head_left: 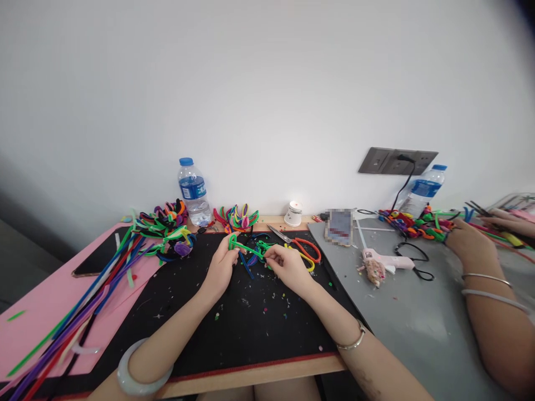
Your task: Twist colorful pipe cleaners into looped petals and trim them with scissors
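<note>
A bright green pipe cleaner [248, 248] stretches between my two hands above the black mat [246, 334]. My left hand [223, 266] is closed on its left end, where it bends into a loop. The fingers of my right hand [288, 268] pinch it near its right end. Just behind my right hand lie more green pieces [264, 245], partly hidden by the fingers. Short blue pipe cleaners [247, 268] rest on the mat between my hands. Scissors with red-orange handles [308, 243] lie behind my right hand, beside a yellow handle [309, 263].
Long pipe cleaners [90, 301] and a phone [98, 253] lie at left. Finished-looking bundles [165, 223] stand near a water bottle [194, 192]. Further right are a paper cup [293, 213], a pink glue gun [387, 260] with its cord, and a co-worker's hand [470, 245].
</note>
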Demonstrator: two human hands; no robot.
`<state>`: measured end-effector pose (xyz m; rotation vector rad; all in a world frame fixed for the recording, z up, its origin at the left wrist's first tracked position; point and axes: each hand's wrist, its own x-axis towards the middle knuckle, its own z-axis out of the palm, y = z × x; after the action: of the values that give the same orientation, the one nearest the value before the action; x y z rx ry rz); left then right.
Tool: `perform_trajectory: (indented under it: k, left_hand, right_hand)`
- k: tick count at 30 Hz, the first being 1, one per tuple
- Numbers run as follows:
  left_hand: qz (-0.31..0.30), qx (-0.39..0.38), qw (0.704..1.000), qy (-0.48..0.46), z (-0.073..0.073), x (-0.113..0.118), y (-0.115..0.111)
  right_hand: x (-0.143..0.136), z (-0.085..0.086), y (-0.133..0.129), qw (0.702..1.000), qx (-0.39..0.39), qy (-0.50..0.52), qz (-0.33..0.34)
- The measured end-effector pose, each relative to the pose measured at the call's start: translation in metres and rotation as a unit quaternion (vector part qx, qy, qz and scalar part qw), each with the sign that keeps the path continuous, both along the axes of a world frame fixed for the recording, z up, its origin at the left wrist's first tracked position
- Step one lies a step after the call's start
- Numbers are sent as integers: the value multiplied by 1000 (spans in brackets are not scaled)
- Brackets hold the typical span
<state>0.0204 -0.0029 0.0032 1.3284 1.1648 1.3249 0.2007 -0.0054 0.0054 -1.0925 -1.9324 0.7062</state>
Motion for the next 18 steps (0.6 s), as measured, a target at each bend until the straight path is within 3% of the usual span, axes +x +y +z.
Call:
perform_trajectory:
  k: [4,8,12,18]
  left_hand:
    - [-9,4,998,-61,3,-1,1]
    - [-23,2,998,-52,3,0,-1]
    - [-82,-1,996,32,3,2,-6]
    - [-134,66,973,177,7,8,-15]
  right_hand:
    - [0,0,0,1000,0,11,1]
    - [-1,1,-1,999,-16,30,6]
    - [-4,1,-3,990,-99,96,40]
    - [-10,1,-6,961,-187,185,92]
